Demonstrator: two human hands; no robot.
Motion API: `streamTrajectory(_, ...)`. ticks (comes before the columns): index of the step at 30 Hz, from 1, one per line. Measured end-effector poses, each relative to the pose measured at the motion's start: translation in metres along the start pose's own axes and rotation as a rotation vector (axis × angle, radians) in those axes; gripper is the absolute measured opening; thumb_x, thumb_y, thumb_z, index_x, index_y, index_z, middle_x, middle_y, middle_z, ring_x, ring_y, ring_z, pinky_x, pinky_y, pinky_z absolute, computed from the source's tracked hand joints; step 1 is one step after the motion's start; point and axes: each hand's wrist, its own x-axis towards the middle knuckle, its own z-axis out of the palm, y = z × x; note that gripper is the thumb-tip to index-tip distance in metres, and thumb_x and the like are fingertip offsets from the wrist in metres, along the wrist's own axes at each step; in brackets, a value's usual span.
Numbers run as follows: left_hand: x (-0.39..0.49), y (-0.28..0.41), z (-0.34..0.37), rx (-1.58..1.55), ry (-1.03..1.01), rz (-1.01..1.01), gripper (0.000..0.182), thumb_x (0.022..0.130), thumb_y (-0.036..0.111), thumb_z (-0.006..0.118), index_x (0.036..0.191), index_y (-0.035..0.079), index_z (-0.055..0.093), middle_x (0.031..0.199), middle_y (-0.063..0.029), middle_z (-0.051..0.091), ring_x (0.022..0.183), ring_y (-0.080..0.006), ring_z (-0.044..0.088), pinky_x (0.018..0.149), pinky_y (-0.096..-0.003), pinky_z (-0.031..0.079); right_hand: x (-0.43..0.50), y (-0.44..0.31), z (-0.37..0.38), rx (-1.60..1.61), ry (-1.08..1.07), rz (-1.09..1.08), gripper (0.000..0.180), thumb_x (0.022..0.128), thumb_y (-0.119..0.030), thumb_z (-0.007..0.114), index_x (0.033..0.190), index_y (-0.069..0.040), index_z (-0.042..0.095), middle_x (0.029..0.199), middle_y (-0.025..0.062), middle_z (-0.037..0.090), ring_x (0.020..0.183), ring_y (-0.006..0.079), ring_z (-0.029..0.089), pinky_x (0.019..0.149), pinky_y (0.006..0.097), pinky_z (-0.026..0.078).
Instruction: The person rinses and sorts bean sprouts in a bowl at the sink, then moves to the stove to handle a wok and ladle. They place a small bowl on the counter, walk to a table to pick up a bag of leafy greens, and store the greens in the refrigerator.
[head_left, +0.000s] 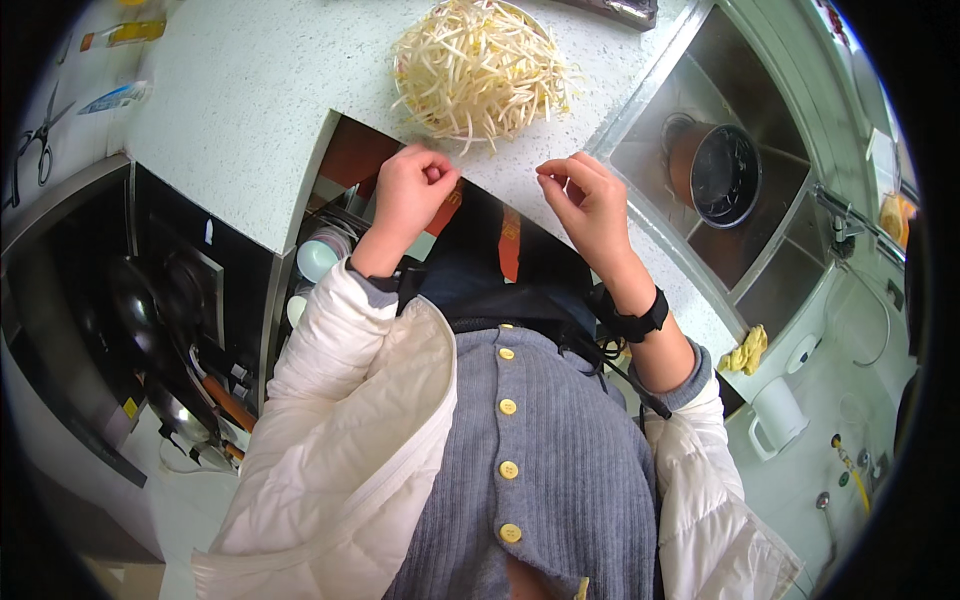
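Note:
A heaped pile of bean sprouts (480, 71) sits on the white speckled counter (232, 112), at the top middle of the view. The container under it is mostly hidden; part of a pale rim shows. My left hand (416, 191) is just below the heap, over the counter's front edge, its fingers curled in toward the thumb. To the lower right of the heap, my right hand (592, 195) has thumb and forefinger nearly meeting in a pinch. Neither hand touches the heap. Anything thin between the fingertips is too small to make out.
On the right, a dark pot (726, 176) stands tilted in the steel sink (750, 259), with sprout bits inside. A yellow cloth (745, 351) and a white mug (780, 416) are nearby. Scissors (41, 139) and a knife (112, 97) hang left. Bowls (319, 255) fill an open cabinet below.

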Motion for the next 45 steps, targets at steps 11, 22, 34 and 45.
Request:
streamTrajectory(11,-0.012,0.075,-0.032,-0.173,-0.242,0.036,0.01,0.072,0.005,0.073,0.076,-0.001,0.066,0.067,-0.0048,0.055,0.057,-0.0112,0.052,0.053,-0.0252,0.042,0.002,-0.035,-0.005,-0.007,-0.119,-0.312,0.016,0.078,-0.003,0.067,0.094,-0.005,0.065,0.079,0.0101,0.06,0.07,0.0302,0.061,0.059,0.0373,0.049)
streamTrajectory(22,0.029,0.083,-0.042,-0.025,0.19,0.238,0.018,0.074,0.011,0.077,0.089,0.005,0.069,0.069,-0.0024,0.053,0.052,-0.011,0.046,0.049,-0.0254,0.039,0.069,-0.028,-0.028,0.203,0.235,-0.013,0.008,0.084,-0.009,0.07,0.091,-0.006,0.069,0.056,0.0002,0.048,0.052,0.0036,0.043,0.048,0.0223,0.033)
streamTrajectory(34,0.043,0.087,-0.017,0.206,0.336,0.316,0.007,0.073,0.005,0.071,0.081,0.004,0.069,0.063,-0.0062,0.052,0.051,-0.0175,0.051,0.05,-0.0291,0.042,0.11,-0.011,-0.008,0.018,0.259,-0.017,0.021,0.088,-0.016,0.067,0.105,-0.005,0.071,0.057,-0.0026,0.05,0.053,0.0039,0.041,0.048,0.0225,0.034)
streamTrajectory(45,0.05,0.095,-0.015,0.215,0.323,0.34,0.006,0.073,0.005,0.068,0.079,0.005,0.067,0.065,-0.0061,0.054,0.052,-0.0183,0.052,0.05,-0.03,0.043,0.077,-0.024,-0.015,0.055,0.291,-0.084,0.013,0.083,-0.007,0.065,0.094,-0.004,0.07,0.08,0.0113,0.068,0.063,0.0194,0.064,0.059,0.0293,0.05)
